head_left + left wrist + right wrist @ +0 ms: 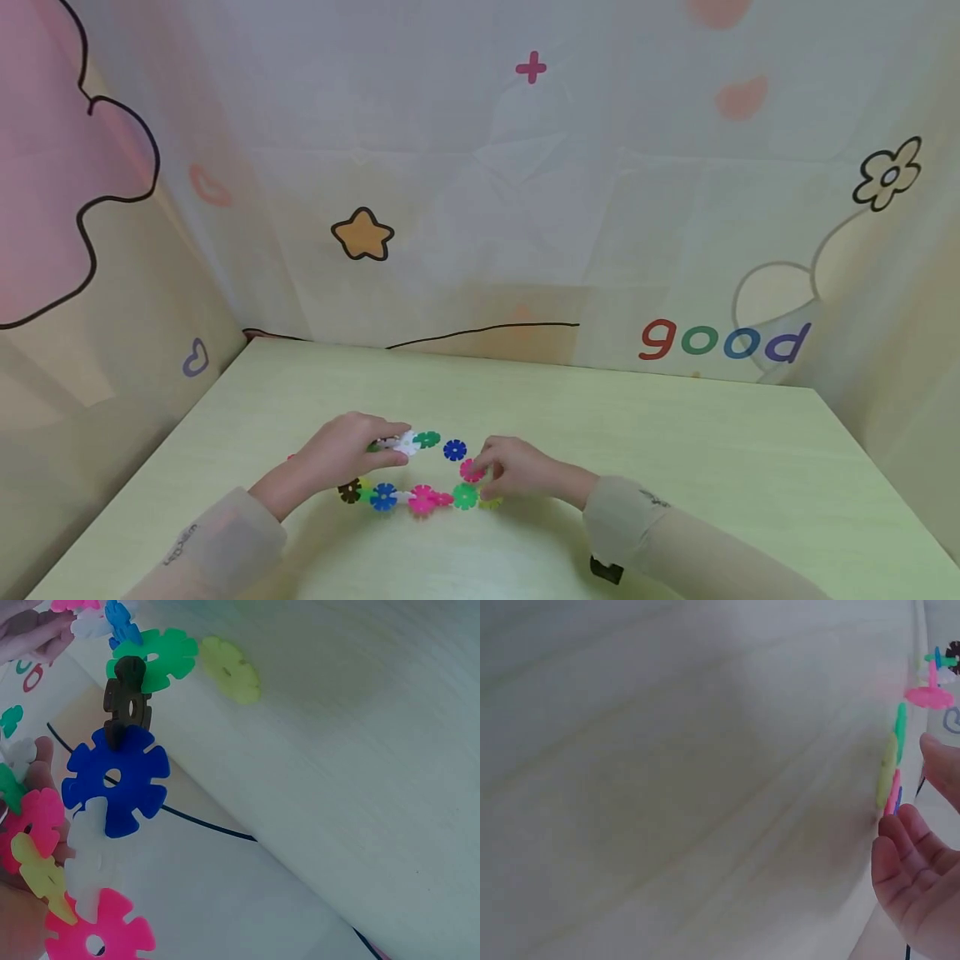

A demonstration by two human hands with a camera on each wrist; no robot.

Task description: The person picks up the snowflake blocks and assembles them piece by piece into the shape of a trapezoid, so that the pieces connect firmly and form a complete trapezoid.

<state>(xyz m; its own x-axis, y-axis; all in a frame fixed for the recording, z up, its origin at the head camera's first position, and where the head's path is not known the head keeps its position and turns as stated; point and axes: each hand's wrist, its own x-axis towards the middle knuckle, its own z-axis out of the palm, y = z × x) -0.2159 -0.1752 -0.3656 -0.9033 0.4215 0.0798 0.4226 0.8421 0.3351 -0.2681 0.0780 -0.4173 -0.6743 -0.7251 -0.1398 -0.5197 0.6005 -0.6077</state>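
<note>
My left hand [333, 454] pinches a white notched plastic disc [407, 443] between thumb and fingers. This disc belongs to a chain of interlocked discs, among them a brown disc [129, 705], a dark blue disc [116, 780] and a pink disc [101, 934]. The chain bends round below the hand towards the right. At its right, my right hand [513, 471] is at a pink disc [471, 471]. In the right wrist view its thumb and fingers stand apart, fingertips close to the discs; whether they touch is unclear.
Beside the right hand are a blue disc [454, 450], a green disc [465, 497] and a yellow disc [491, 503]. Another yellow disc [231, 669] lies on the pale table [712, 500]. A printed cloth [465, 208] hangs behind the table.
</note>
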